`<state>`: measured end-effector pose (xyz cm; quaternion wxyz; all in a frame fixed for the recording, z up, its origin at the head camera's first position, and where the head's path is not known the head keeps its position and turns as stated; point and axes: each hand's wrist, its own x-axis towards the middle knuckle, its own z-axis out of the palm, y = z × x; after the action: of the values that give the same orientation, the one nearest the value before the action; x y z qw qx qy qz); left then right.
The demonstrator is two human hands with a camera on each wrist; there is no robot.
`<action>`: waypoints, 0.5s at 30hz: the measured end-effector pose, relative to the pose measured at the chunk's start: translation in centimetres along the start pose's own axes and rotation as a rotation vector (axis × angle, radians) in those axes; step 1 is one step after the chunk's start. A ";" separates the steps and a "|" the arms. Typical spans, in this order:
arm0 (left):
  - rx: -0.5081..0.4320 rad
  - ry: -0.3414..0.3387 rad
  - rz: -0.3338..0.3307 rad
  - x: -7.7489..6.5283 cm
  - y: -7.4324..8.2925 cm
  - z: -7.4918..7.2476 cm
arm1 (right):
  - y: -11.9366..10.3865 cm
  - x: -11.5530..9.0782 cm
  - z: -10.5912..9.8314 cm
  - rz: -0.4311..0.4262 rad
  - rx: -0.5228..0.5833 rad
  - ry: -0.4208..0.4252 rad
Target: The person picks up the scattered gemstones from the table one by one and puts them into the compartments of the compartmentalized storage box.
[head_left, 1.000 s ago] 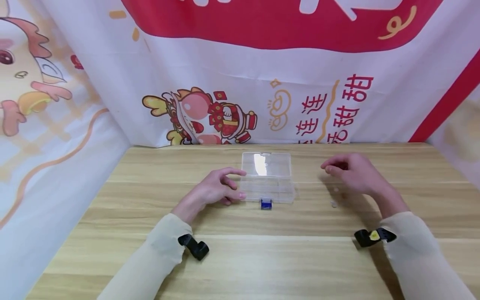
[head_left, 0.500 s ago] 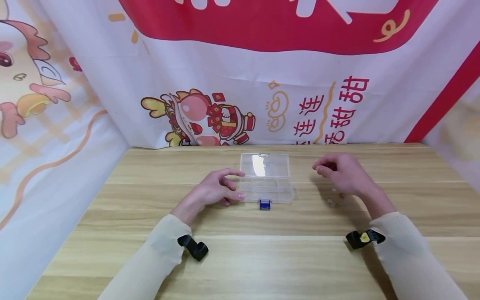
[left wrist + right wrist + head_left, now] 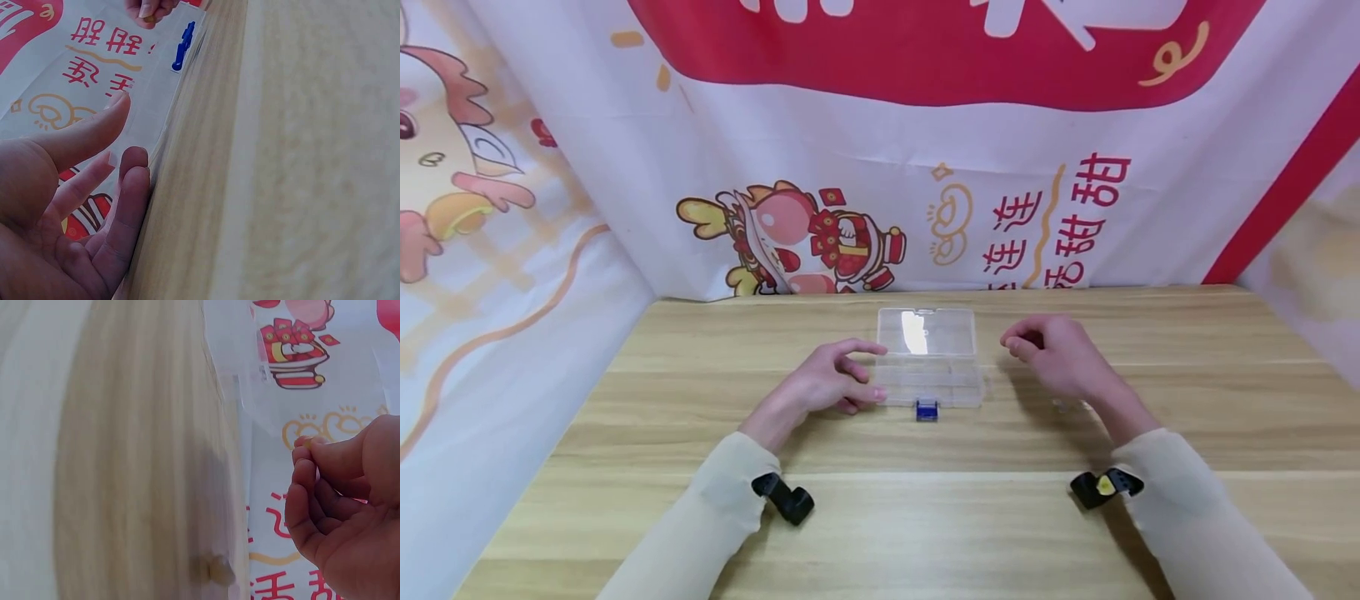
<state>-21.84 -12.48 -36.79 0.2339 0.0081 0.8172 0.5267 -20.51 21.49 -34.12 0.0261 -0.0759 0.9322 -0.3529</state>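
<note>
Across the upper frame hangs a white cloth (image 3: 865,137) printed in red, 甜甜 and 连连 legible at right, above a wood-grain tabletop (image 3: 865,533). At centre lies an opened clear box (image 3: 927,371); the left hand (image 3: 829,377) is at its left edge, grip loose and released, while just right of the box the right hand (image 3: 1051,357) has its grip pinched on a tiny yellowish piece (image 3: 150,19).

The left grip (image 3: 829,377) holds thumb (image 3: 94,132) and fingers (image 3: 128,215) apart — the right grip (image 3: 1051,354), curled, pinches at the fingertips (image 3: 302,450).
</note>
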 end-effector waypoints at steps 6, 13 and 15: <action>-0.010 -0.006 0.015 0.0 -0.2 0.0 | -1.0 -0.2 0.4 -0.008 0.007 0.012; -0.016 -0.005 0.018 0.0 -0.2 -0.1 | -2.0 0.1 1.0 -0.002 0.073 0.004; -0.017 -0.003 0.015 -0.1 -0.2 -0.1 | -2.3 0.3 1.3 -0.014 0.099 0.000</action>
<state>-21.74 -12.66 -36.89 0.2312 0.0129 0.8122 0.5355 -20.40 18.91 -33.60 0.0272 -0.0809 0.9131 -0.3988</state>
